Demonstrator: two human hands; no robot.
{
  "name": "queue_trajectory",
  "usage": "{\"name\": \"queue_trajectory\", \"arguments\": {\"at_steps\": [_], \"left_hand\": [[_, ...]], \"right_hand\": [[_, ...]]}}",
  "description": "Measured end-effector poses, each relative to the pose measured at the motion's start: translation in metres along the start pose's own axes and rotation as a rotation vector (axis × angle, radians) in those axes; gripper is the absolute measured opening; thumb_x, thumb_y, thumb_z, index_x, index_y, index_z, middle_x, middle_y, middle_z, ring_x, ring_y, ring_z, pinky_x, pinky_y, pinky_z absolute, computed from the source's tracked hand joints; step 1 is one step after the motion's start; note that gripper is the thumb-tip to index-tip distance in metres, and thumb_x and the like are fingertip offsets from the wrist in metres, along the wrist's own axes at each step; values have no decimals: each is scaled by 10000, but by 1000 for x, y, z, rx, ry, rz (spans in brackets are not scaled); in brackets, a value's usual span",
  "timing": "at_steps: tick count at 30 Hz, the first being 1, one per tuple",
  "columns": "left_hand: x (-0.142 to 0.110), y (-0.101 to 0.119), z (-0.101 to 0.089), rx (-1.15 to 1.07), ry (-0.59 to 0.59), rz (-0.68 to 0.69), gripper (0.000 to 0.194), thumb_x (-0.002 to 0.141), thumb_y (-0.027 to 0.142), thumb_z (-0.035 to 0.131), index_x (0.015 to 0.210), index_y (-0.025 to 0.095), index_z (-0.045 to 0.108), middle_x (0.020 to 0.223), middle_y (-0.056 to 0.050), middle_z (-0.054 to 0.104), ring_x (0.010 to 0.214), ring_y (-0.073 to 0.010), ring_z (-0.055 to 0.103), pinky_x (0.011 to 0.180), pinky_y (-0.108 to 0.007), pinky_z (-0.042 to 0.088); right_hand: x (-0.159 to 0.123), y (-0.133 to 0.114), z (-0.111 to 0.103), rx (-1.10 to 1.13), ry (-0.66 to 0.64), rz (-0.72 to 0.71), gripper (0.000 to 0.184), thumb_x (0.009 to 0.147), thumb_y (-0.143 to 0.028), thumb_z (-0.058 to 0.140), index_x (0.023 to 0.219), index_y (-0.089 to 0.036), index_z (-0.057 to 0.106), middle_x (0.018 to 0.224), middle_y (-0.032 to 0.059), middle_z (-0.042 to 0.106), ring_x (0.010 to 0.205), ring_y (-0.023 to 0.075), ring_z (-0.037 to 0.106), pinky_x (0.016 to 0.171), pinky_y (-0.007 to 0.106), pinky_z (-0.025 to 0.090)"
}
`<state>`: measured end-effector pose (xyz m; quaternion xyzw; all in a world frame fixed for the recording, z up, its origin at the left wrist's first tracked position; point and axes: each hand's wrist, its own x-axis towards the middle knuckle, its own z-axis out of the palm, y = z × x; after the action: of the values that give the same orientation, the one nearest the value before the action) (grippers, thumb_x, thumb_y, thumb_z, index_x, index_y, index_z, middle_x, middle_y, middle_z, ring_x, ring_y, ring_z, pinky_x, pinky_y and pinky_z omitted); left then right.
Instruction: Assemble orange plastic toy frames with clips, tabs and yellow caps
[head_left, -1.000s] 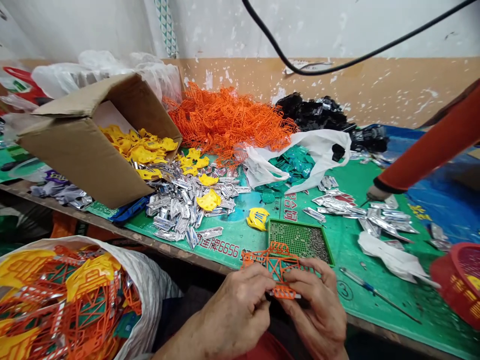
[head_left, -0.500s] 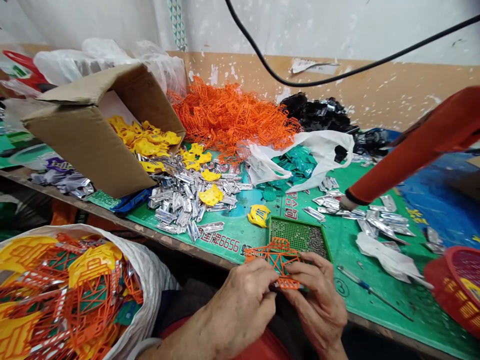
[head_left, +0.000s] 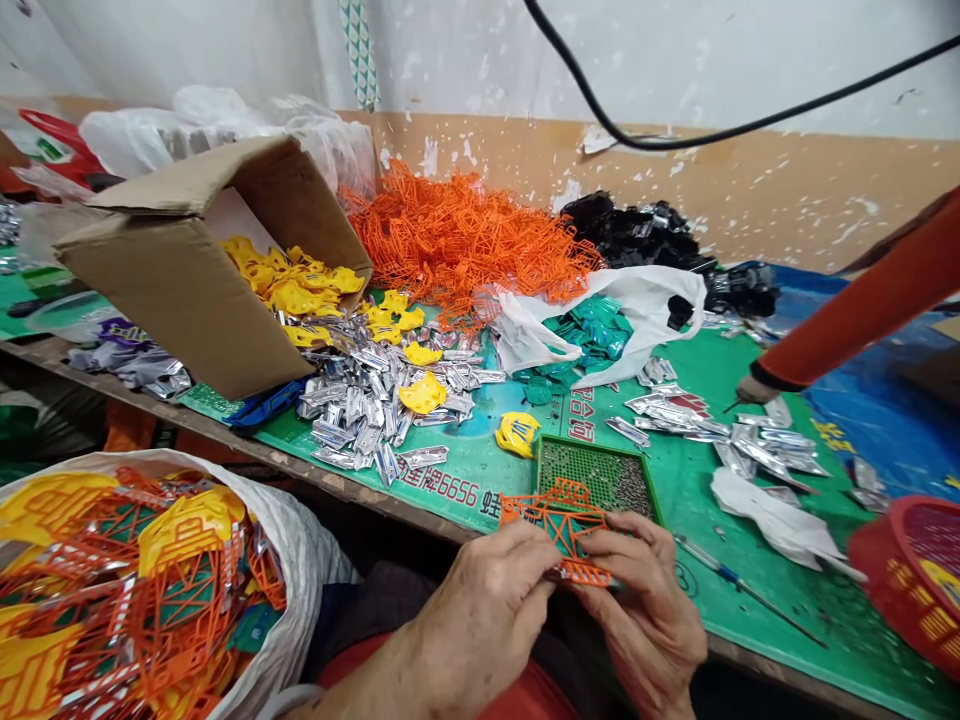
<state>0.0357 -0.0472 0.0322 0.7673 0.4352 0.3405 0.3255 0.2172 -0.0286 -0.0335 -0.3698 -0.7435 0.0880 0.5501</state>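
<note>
My left hand (head_left: pixel 480 625) and right hand (head_left: pixel 645 615) are both closed around an orange plastic frame (head_left: pixel 561 530), holding it up just above the edge of the bench. The fingers of each hand curl in and pinch the frame's lower part from either side. A silver strip (head_left: pixel 616 582) lies along that lower part, and my right fingers (head_left: pixel 626 545) rest against the frame.

Just beyond the frame sits a green tray (head_left: pixel 589 472) of small metal bits, on a green mat (head_left: pixel 480 490). A yellow piece (head_left: pixel 517 433) lies near the tray, and a screwdriver (head_left: pixel 739 590) lies to my right. Left of my hands, a white sack (head_left: pixel 304 560) bulges with orange and yellow parts.

Farther off are a tipped cardboard box (head_left: pixel 172 290) spilling yellow pieces (head_left: pixel 292 292), loose silver pieces (head_left: pixel 375 400), and an orange heap (head_left: pixel 465 240). A white bag (head_left: pixel 645 315) holds teal pieces (head_left: pixel 589 330). A co-worker's orange sleeve (head_left: pixel 862 310) reaches in from the right, well apart from my hands, above more silver pieces (head_left: pixel 757 445).
</note>
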Motion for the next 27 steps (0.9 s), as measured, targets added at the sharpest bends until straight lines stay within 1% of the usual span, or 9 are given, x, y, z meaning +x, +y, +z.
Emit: {"name": "queue_trajectory", "arguments": {"at_steps": [3, 7, 11, 14, 16, 20, 24, 27], "left_hand": [[0, -1, 0, -4, 22, 28, 200, 866, -10, 512, 906, 100, 673, 888, -79, 678, 815, -177, 640, 739, -281, 558], [0, -2, -1, -4, 41, 45, 209, 900, 25, 498, 926, 118, 683, 903, -72, 695, 824, -171, 655, 754, -281, 574], [0, -3, -3, 49, 19, 75, 253, 906, 5, 449, 943, 121, 672, 937, -85, 692, 848, -173, 663, 759, -284, 583], [1, -4, -2, 78, -4, 96, 269, 911, 5, 421, 930, 127, 660, 927, -88, 686, 829, -166, 663, 733, -274, 587], [0, -5, 0, 74, -1, 97, 268, 913, 9, 416, 917, 133, 655, 915, -86, 686, 817, -165, 664, 719, -274, 587], [-2, -9, 3, 18, 42, 57, 226, 905, 21, 444, 919, 137, 638, 908, -84, 696, 836, -173, 671, 752, -291, 582], [-3, -9, 2, -19, 10, -14, 183, 874, 8, 501, 906, 137, 627, 896, -68, 707, 826, -180, 675, 762, -301, 566], [-2, -8, -1, -34, -21, -70, 159, 860, 14, 539, 917, 130, 631, 851, -54, 708, 776, -176, 676, 714, -280, 553]], "right_hand": [[-1, 1, 0, 1, -1, -3, 159, 787, -156, 729, 893, -216, 626, 848, 32, 711, 1014, 246, 576, 834, 440, 474], [0, 0, 1, -25, -15, -34, 183, 798, -145, 713, 937, -209, 613, 875, 40, 709, 1033, 249, 571, 838, 443, 476], [4, -5, 0, -138, -57, -100, 195, 844, -160, 665, 1032, -203, 638, 884, 45, 716, 1047, 247, 559, 832, 423, 476], [5, -9, 0, -220, -107, -146, 174, 876, -136, 606, 1017, -215, 671, 878, 37, 724, 1059, 247, 549, 858, 431, 444], [5, -11, 0, -216, -122, -147, 168, 878, -127, 596, 996, -217, 674, 875, 32, 725, 1056, 246, 549, 869, 437, 431], [3, -13, 0, -167, -152, -114, 152, 890, -130, 578, 987, -204, 669, 860, 36, 725, 1056, 254, 542, 921, 470, 383], [6, -16, 1, -162, -169, -121, 130, 893, -125, 575, 943, -194, 673, 826, 37, 731, 1056, 262, 537, 1013, 534, 273], [9, -20, 2, -142, -156, -108, 110, 907, -153, 571, 899, -182, 677, 782, 34, 725, 982, 238, 552, 1031, 534, 243]]}}
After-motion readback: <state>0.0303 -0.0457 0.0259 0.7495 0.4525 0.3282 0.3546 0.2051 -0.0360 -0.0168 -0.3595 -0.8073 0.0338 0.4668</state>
